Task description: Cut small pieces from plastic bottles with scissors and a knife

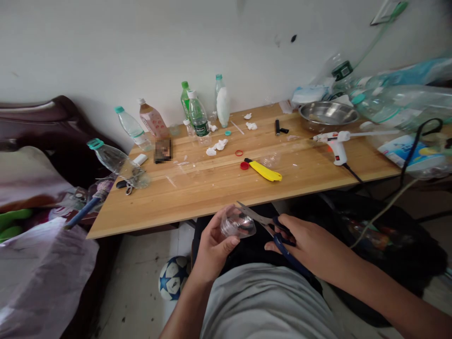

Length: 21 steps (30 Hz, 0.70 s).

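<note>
A long wooden table (158, 202) against the wall takes up most of my view, and a person in a grey shirt (261, 301) is close at its near edge. Toward its right end sits a shallow metal bowl (326, 126), and on the floor, just beside the person's left arm, is a blue-and-white ball (173, 278). Bottles stand along the far side, among them a clear bottle with a green label (200, 123), and farther left a clear bottle with a teal cap (130, 127). A white glue gun (338, 149) is in front of the bowl, its black cord trailing to the near edge. The person's right hand (300, 234) grips the dark-handled scissors (269, 223), fingers wrapped about the handles. A yellow cutter (265, 171) lies on the table beyond. The left hand (213, 242) has its fingers closed around a clear plastic piece (238, 224), held up over the lap, just off the table edge; the scissors point at it with blades parted, though I can't tell whether they touch it. Smaller still are crumpled white scraps (221, 144), a red cap (245, 165) touching or just beside the cutter's dark end, and a teal cap (228, 133).
</note>
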Available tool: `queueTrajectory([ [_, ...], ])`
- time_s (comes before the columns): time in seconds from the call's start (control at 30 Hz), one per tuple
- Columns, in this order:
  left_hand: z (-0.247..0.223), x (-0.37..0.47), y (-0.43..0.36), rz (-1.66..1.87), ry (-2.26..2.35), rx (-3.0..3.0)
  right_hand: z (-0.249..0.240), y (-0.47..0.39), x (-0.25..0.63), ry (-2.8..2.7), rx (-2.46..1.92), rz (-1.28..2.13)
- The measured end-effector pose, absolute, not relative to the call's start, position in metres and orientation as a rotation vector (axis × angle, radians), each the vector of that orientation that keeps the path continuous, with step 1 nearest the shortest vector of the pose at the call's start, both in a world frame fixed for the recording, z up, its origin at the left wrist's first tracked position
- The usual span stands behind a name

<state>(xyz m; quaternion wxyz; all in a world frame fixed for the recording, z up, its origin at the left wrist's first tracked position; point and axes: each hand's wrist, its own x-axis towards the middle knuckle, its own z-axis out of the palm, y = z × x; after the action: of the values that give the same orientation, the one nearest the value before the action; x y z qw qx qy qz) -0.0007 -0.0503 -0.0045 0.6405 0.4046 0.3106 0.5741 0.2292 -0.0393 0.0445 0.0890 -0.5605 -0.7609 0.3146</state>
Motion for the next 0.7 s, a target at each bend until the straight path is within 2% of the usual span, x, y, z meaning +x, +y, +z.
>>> queueTrajectory([
  [0.23, -0.0031, 0.003, -0.0496, 1.311, 0.706, 0.85, 0.0416, -0.0392, 0.2305, -2.267, -1.6, 0.807],
  [0.7, 0.0029, 0.0009, -0.0519, 1.281, 0.639, 0.849, 0.0375, -0.0397, 0.2342, -2.384, -1.786, 0.55],
])
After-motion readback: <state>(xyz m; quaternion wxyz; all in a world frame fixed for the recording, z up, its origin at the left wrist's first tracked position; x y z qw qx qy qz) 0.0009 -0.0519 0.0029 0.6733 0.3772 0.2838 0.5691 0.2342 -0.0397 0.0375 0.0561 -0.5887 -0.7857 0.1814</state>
